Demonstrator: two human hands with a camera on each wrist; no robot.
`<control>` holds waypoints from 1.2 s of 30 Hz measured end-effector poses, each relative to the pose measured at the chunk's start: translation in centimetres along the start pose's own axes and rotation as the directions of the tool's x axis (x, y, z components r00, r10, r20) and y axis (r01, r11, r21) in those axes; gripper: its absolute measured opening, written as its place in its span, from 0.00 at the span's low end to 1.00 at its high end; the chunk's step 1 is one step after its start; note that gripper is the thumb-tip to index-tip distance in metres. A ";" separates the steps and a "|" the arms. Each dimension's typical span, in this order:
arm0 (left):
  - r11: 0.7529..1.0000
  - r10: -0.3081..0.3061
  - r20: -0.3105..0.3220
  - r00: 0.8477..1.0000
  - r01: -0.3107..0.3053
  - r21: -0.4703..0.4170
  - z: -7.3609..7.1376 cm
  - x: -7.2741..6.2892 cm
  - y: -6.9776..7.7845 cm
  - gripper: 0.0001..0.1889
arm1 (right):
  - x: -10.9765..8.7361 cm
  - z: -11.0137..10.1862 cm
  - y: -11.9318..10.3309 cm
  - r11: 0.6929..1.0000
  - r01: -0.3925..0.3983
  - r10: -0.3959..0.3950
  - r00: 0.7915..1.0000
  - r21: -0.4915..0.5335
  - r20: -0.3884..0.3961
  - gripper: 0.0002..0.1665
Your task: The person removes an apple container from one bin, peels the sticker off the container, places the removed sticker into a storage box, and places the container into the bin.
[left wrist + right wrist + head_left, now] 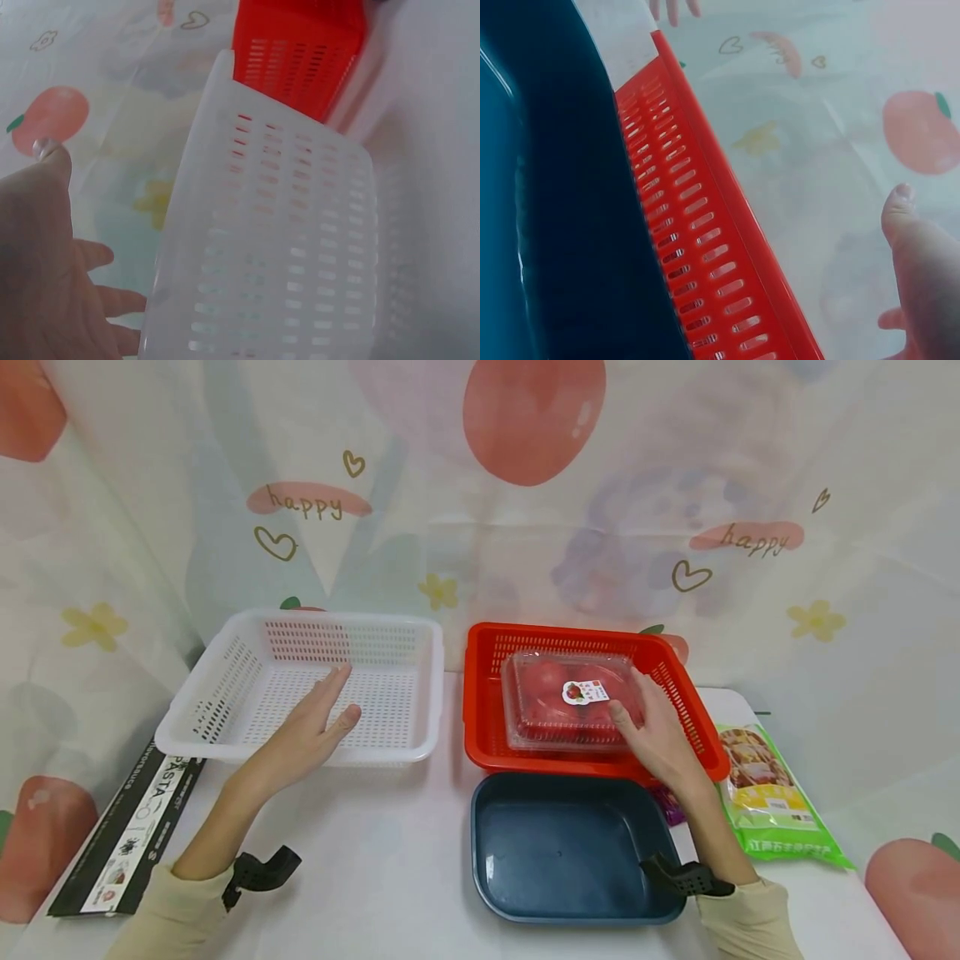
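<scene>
My left hand (302,732) is held over the white perforated plastic basket (429,702), fingers straight and thumb apart, with nothing in it. In the left wrist view that hand (45,262) shows beyond the basket's slotted side (277,232). On the right, my other hand (662,727) hovers over the red slotted basket (477,710), beside a clear lidded box (551,727) of red round fruit lying inside. Its fingers are extended and grip nothing; whether they touch the box cannot be told. The right wrist view shows its thumb (915,232) past the red basket's wall (705,217).
A dark blue tub (570,852) stands in front of the red basket. To the right lies a green and yellow food bag (772,802), with a purple packet (670,806) partly hidden near the tub. At the left is a black-and-white pasta box (123,843). A patterned cloth hangs behind.
</scene>
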State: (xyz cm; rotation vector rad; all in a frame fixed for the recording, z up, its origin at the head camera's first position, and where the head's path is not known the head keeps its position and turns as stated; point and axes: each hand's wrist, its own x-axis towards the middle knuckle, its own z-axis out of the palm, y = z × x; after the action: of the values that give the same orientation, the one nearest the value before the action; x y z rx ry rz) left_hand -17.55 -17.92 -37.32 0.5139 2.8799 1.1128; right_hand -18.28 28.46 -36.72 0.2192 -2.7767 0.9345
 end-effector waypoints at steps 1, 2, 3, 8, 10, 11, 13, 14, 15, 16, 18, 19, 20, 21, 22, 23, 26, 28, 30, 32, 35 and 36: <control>1.000 0.003 0.001 1.000 -0.003 -0.007 0.1 0.0 0.0 0.38 | 0.0 0.0 0.0 1.000 0.002 -0.002 1.000 0.005 -0.004 0.47; 1.000 0.005 0.005 1.000 -0.005 -0.015 0.1 0.0 0.0 0.38 | 0.0 -0.1 0.0 1.000 0.005 -0.005 1.000 0.011 -0.009 0.47; 1.000 0.005 0.010 1.000 -0.005 -0.024 0.2 0.0 -0.1 0.38 | -0.1 -0.2 0.0 1.000 0.007 -0.007 1.000 0.017 -0.012 0.47; 0.999 0.005 0.027 1.000 -0.004 -0.043 0.5 -0.3 -0.1 0.38 | -0.1 -0.4 0.2 0.999 0.021 -0.020 1.000 0.045 -0.020 0.46; 0.999 0.005 0.031 0.999 -0.004 -0.046 0.6 -0.3 0.0 0.39 | 0.0 -0.5 0.4 0.998 0.018 -0.017 1.000 0.056 -0.017 0.45; 0.999 0.010 0.034 0.999 -0.008 -0.051 0.7 -0.3 0.1 0.38 | 0.0 -0.6 0.4 0.998 0.015 -0.015 1.000 0.061 -0.015 0.45; 0.998 0.021 0.039 0.999 -0.018 -0.064 0.8 -0.3 0.3 0.37 | 0.0 -0.6 0.5 0.998 0.002 -0.001 1.000 0.056 -0.008 0.46; 0.997 0.029 0.041 0.999 -0.026 -0.072 0.8 -0.2 0.4 0.37 | 0.0 -0.7 0.6 0.998 -0.006 0.006 1.000 0.056 -0.004 0.46; 0.996 0.036 0.043 0.998 -0.032 -0.079 0.9 -0.2 0.5 0.37 | 0.0 -0.7 0.6 0.998 -0.014 0.014 1.000 0.055 -0.001 0.46; 0.996 0.044 0.043 0.998 -0.040 -0.084 1.0 -0.2 0.6 0.37 | 0.0 -0.7 0.7 0.998 -0.021 0.021 1.000 0.052 0.002 0.47; 0.994 0.058 0.043 0.997 -0.054 -0.092 1.1 -0.1 0.8 0.36 | -0.1 -0.8 0.8 0.998 -0.035 0.035 0.999 0.045 0.005 0.47; 0.994 0.064 0.041 0.997 -0.060 -0.092 1.2 0.0 0.9 0.36 | -0.1 -0.9 0.8 0.998 -0.040 0.040 0.999 0.046 0.006 0.48; 0.994 0.068 0.039 0.997 -0.064 -0.089 1.2 0.0 1.0 0.36 | -0.1 -0.9 0.9 0.998 -0.042 0.042 0.999 0.048 0.007 0.48; 0.994 0.073 0.038 0.997 -0.069 -0.086 1.3 0.0 1.0 0.36 | -0.1 -1.0 1.0 0.998 -0.044 0.043 0.999 0.050 0.007 0.48; 0.994 0.077 0.036 0.996 -0.074 -0.082 1.4 0.1 1.0 0.36 | 0.0 -1.0 1.1 0.998 -0.044 0.043 0.999 0.052 0.008 0.48; 0.994 0.078 0.036 0.996 -0.075 -0.079 1.5 0.1 1.1 0.36 | 0.0 -1.0 1.1 0.998 -0.043 0.042 0.999 0.053 0.007 0.48; 0.995 0.078 0.041 0.996 -0.075 -0.071 1.7 0.0 1.2 0.36 | 0.2 -1.1 1.5 0.998 -0.034 0.034 0.999 0.058 0.004 0.48; 0.995 0.076 0.045 0.996 -0.073 -0.067 1.8 0.0 1.4 0.35 | 0.4 -1.1 1.7 0.998 -0.030 0.030 1.000 0.056 -0.002 0.47; 0.995 0.076 0.049 0.996 -0.073 -0.068 2.0 0.0 1.6 0.35 | 0.6 -1.1 1.9 0.998 -0.029 0.030 1.000 0.053 -0.006 0.47; 0.994 0.083 0.047 0.995 -0.079 -0.075 2.1 0.0 1.8 0.35 | 0.7 -1.1 2.1 0.998 -0.032 0.032 0.999 0.050 -0.006 0.47; 0.992 0.096 0.040 0.995 -0.092 -0.091 2.3 -0.1 2.2 0.35 | 0.8 -1.1 2.3 0.998 -0.039 0.039 0.999 0.044 0.002 0.47; 0.991 0.100 0.037 0.994 -0.096 -0.098 2.3 -0.1 2.3 0.35 | 0.8 -1.2 2.3 0.998 -0.040 0.040 0.999 0.041 0.005 0.47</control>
State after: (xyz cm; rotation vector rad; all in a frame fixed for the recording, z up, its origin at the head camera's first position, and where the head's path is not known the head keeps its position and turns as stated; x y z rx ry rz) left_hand -16.51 -14.82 -37.57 0.6723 2.7762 1.2310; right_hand -19.36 30.96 -36.98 0.1723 -2.7774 1.0029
